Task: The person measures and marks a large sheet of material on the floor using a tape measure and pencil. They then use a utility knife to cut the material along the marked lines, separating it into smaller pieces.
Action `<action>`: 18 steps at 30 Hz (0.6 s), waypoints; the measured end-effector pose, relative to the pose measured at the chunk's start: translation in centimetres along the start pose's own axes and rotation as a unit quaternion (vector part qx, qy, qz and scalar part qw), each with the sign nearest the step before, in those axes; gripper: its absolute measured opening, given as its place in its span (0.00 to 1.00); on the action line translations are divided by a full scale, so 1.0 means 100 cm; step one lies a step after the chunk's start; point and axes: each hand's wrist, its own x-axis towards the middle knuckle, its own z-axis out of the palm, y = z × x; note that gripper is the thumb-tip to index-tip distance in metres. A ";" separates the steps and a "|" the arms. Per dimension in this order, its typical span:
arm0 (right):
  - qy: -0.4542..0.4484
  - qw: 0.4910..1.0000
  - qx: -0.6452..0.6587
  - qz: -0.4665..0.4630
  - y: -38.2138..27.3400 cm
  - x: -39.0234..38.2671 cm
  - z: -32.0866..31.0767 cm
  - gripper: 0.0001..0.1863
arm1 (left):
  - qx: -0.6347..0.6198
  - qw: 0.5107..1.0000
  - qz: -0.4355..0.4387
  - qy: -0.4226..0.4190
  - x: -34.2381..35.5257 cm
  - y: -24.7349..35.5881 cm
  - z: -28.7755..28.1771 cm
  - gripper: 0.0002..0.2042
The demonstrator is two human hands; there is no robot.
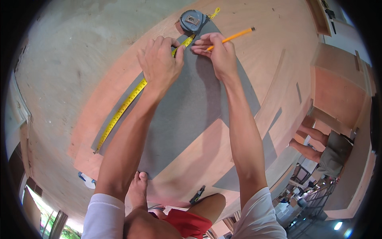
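Observation:
A grey tape measure (191, 20) with a yellow cord lies at the far end of a dark grey sheet (183, 103). Its yellow blade (121, 109) runs out toward the near left, along the sheet's left edge, with the hooked end at the sheet's near left corner. My left hand (161, 61) is closed on the blade close to the case, thumb and fingers pinching it. Between the fingers of my right hand (219, 53) is an orange pencil (234, 38), its dark end pointing right. The pencil's tip is hidden by my fingers, which hover by the blade.
Beneath the sheet is a pale wooden board (262, 24), with grey offcuts (234, 179) to the right. A utility knife (197, 194) lies near my knee. At the left sits a blue-and-white round object (86, 180). Another person (332, 153) stands by wooden panels at the right.

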 end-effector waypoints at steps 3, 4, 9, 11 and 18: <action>0.059 0.935 -0.342 -0.068 -0.008 -0.001 0.017 0.22 | -0.042 0.999 -0.004 0.005 -0.003 -0.007 0.000 0.08; 0.048 0.907 -0.409 -0.086 -0.010 0.000 0.030 0.23 | -0.049 0.999 -0.002 0.010 0.001 -0.013 0.001 0.09; 0.091 0.900 -0.407 -0.126 0.012 0.014 0.028 0.22 | -0.075 0.994 0.019 -0.075 -0.006 -0.017 -0.027 0.15; 0.093 0.905 -0.415 -0.025 0.012 0.003 0.022 0.18 | -0.017 0.988 0.106 -0.111 -0.043 -0.032 -0.080 0.16; 0.173 0.923 -0.342 -0.026 0.021 -0.026 0.025 0.16 | -0.047 0.943 -0.081 -0.319 -0.206 -0.045 -0.203 0.12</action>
